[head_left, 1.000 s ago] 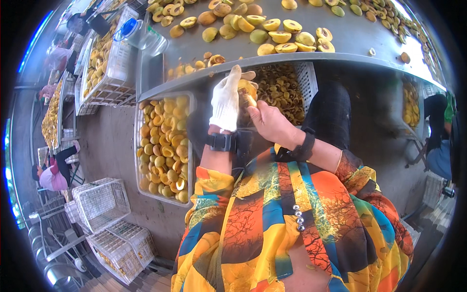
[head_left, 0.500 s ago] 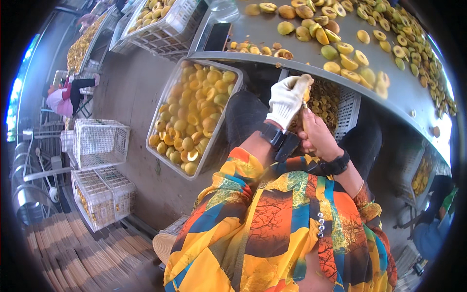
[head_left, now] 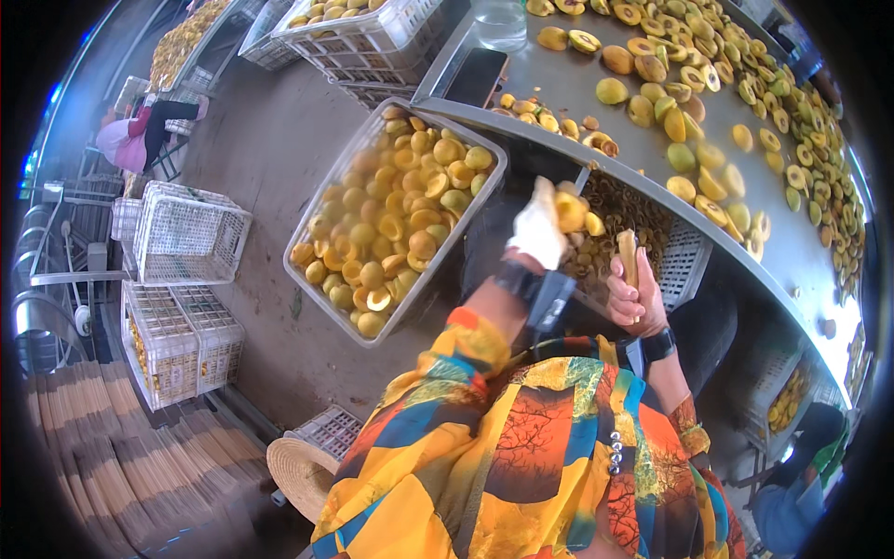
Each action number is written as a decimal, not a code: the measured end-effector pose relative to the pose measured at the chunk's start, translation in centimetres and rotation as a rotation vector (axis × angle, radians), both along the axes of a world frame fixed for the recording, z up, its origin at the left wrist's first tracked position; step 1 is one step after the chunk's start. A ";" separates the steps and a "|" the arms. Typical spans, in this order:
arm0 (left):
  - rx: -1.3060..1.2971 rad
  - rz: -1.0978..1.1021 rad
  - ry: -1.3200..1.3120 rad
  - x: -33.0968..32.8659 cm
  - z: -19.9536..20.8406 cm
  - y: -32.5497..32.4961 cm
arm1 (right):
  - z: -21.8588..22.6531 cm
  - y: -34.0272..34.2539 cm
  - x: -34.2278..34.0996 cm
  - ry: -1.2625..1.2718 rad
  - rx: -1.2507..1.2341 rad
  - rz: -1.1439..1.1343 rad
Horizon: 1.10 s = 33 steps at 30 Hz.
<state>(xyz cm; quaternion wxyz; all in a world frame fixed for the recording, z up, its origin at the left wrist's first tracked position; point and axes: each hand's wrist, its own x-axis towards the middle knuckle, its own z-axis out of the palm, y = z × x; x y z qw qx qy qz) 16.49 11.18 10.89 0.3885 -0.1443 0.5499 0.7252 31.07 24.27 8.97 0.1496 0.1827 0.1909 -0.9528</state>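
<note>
My left hand point(head_left: 539, 228), in a white glove and smeared by motion, is beside the big crate of fruit. Against its palm side is a yellow peach half point(head_left: 570, 211). A smaller yellow piece point(head_left: 594, 224) shows just right of that half; I cannot tell whether the hand holds it too. My bare right hand point(head_left: 637, 300) is closed round the pale wooden handle of a tool point(head_left: 629, 258), held upright; the tool's working end cannot be made out. Below and between the hands is a white crate point(head_left: 684, 265) with brownish pit scraps point(head_left: 629, 210).
A white crate point(head_left: 307, 210) full of peach halves stands on the floor to my left. Ahead is a metal table point(head_left: 549, 79) with many cut peaches, a phone point(head_left: 477, 77) and a clear container point(head_left: 500, 26). Stacked crates point(head_left: 191, 233) and a seated person point(head_left: 130, 140) are farther left.
My hands were together on a fruit and are now apart. The left has moved left with the peach half; the right has lowered to the right, keeping the tool. The view has shifted slightly.
</note>
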 end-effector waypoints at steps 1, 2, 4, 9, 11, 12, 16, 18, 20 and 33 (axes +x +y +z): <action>-0.171 0.009 0.217 -1.2 1.1 -1.8 | 0.0 0.3 -0.1 -0.178 0.148 -0.016; -0.312 0.042 0.480 -2.7 1.3 -4.0 | -1.2 0.6 -0.1 -0.361 0.223 -0.052; -0.724 0.080 0.935 -6.3 1.1 -8.7 | -3.4 0.7 0.7 -0.464 0.353 -0.080; -0.570 0.531 0.744 -18.0 -5.2 -17.5 | -4.9 -0.3 0.2 -0.549 0.431 0.074; -0.788 0.492 0.905 -21.9 -7.6 -18.7 | -5.1 -0.3 -0.5 -0.550 0.469 0.111; -0.954 0.442 0.985 -23.9 -8.8 -19.2 | -5.1 -0.2 -0.8 -0.578 0.471 0.126; -1.431 -0.091 1.044 -29.2 -13.9 -20.1 | -3.8 -0.6 -2.2 -0.659 0.515 0.169; -1.658 -0.370 0.988 -30.8 -18.2 -21.2 | -3.2 -0.6 -3.3 -0.705 0.546 0.209; -1.834 -0.421 1.046 -30.6 -21.1 -21.8 | -2.5 -0.4 -3.9 -0.686 0.575 0.220; -0.699 0.434 1.450 -19.9 3.1 -6.6 | -2.4 0.0 -2.5 -0.443 1.032 0.395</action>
